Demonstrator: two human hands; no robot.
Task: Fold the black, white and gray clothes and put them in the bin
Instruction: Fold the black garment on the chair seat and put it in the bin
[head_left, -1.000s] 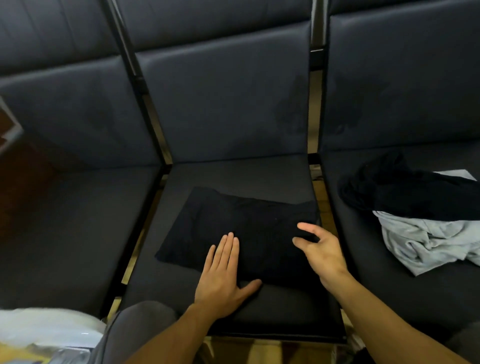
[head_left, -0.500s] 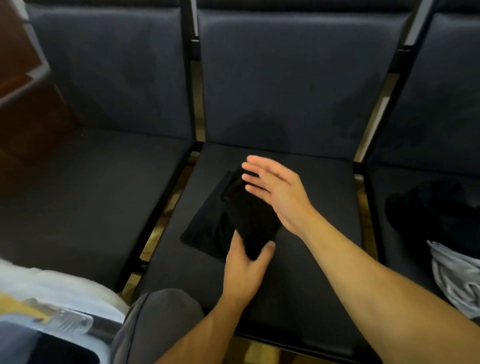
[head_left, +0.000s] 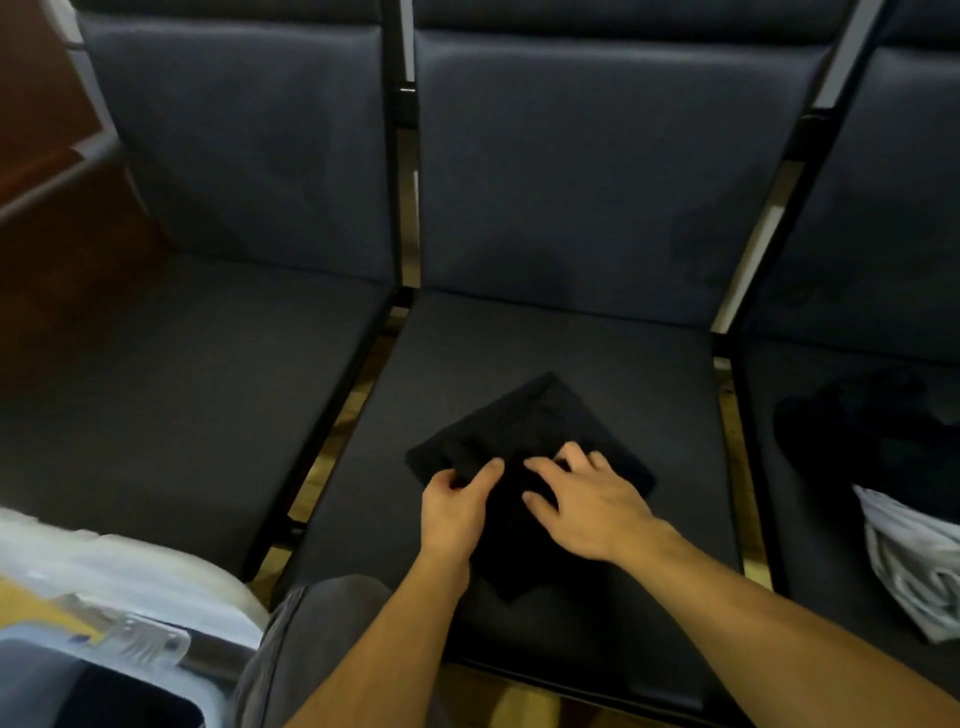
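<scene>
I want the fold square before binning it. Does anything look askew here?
Yes. The black garment lies turned diagonally on the middle seat, one corner pointing at the backrest. The left hand grips its edge; the right hand rests on it.

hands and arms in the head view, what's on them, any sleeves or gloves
Both forearms are bare, with no sleeves in view. The left hand and right hand wear no gloves, and no rings, watch or wristband show. The fingers are uncovered.

Three seats (head_left: 545, 364), three garments (head_left: 524, 441), two hands (head_left: 452, 512), one bin (head_left: 130, 670).
</scene>
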